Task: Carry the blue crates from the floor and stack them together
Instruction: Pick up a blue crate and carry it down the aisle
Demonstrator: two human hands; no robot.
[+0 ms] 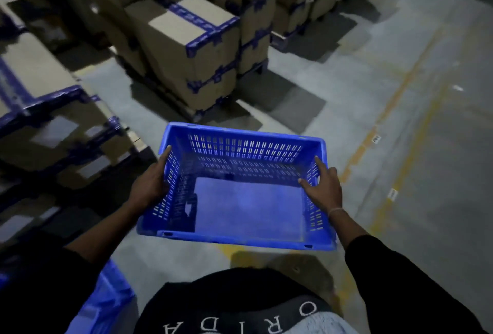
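Crate [240, 187], blue, empty: being carried clear of the floor [373, 93], left hand [152, 184] and right hand [324, 187] each gripping an end wall (fingers hooking inside). Advisable: keeping it level, grips even; second crate [106, 304] lying low left.

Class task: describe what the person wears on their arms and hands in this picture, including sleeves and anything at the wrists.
Both hands are bare, without gloves. The left hand comes out of a dark sleeve pushed up the forearm. The right hand has a thin, pale band around the wrist, and a black long sleeve covers that arm from mid-forearm upward.
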